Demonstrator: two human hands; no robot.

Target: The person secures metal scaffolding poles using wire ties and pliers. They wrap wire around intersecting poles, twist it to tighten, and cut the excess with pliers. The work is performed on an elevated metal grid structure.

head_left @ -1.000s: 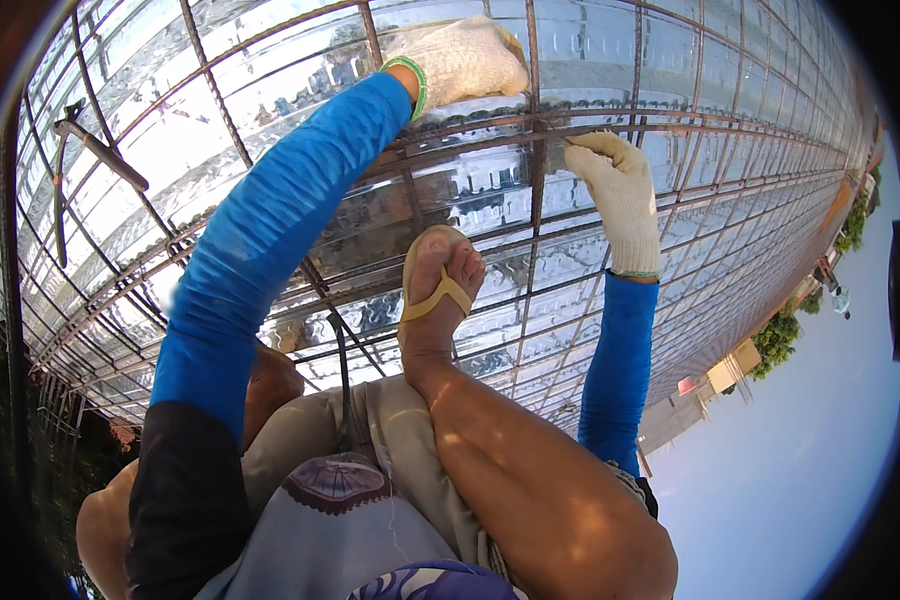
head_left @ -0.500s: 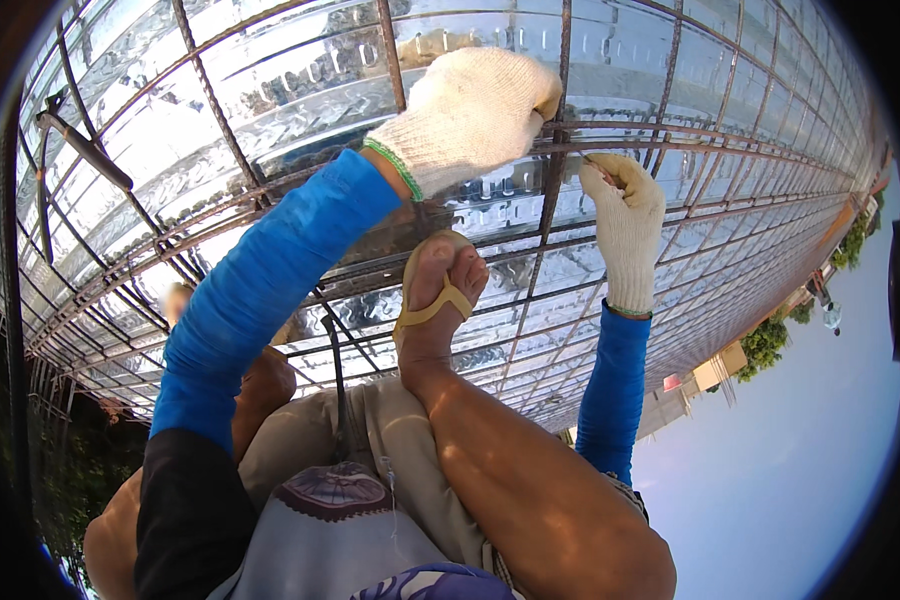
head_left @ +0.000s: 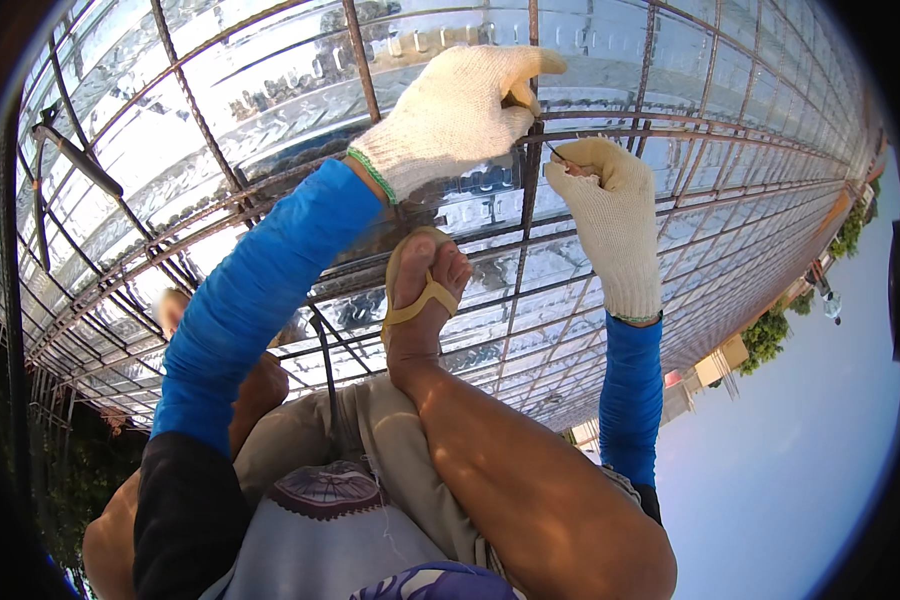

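Observation:
Rusty steel bars point(head_left: 356, 62) cross in a wide grid over shiny, ribbed metal sheets point(head_left: 300, 75). At an upright bar, my left hand point(head_left: 450, 115) in a white knit glove has its index finger stretched out and its thumb apart, near a crossing. Just right of that crossing my right hand point(head_left: 610, 200), gloved alike, is closed with fingertips pinched. A thin dark wire point(head_left: 558, 154) sticks out from its fingertips toward the crossing. The wire's far end is hard to make out.
My sandalled foot point(head_left: 422, 285) rests on the grid below my left hand. A dark long-handled tool point(head_left: 88, 165) hangs on the bars at the left. Another dark rod-like tool point(head_left: 325, 350) stands before my lap. Trees point(head_left: 765, 350) and buildings lie beyond the grid's right edge.
My left hand has loosened from a closed grip, its index finger now stretched out. My right hand has moved left, closer to the crossing. The view has shifted slightly.

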